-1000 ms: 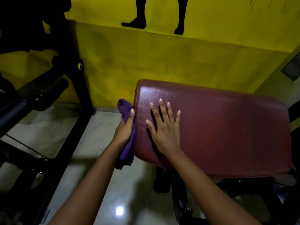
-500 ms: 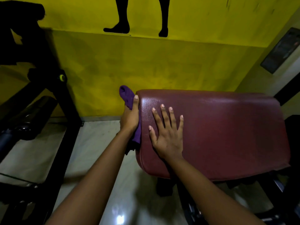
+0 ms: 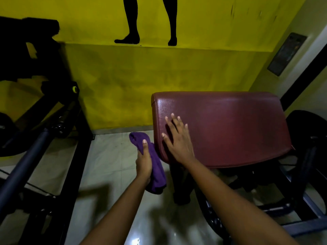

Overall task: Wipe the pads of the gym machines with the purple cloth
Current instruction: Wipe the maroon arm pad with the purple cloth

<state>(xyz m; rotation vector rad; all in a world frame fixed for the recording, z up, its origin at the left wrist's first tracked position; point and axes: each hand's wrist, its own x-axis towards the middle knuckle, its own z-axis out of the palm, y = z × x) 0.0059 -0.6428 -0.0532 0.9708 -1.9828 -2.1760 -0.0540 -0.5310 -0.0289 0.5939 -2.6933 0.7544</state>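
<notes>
Pad (image 3: pixel 230 128): maroon, on machine, in front of yellow wall (image 3: pixel 123 82).
R hand (image 3: pixel 178 140): fingers spread, flat on pad's left end.
L hand (image 3: pixel 144 162): gripping purple cloth (image 3: pixel 155 167) beside pad's left edge.

The right hand (image 3: pixel 178 144) lies flat, fingers spread, on the near left part of the maroon pad (image 3: pixel 230 124); the left hand (image 3: pixel 144 164) grips the bunched purple cloth (image 3: pixel 157 174) just beside the pad's left edge, though contact cannot be told; a black machine frame (image 3: pixel 74 147) stands on the left of the pale floor (image 3: pixel 109 156); behind is a yellow wall (image 3: pixel 123 85) bearing black painted legs (image 3: pixel 132 23).
</notes>
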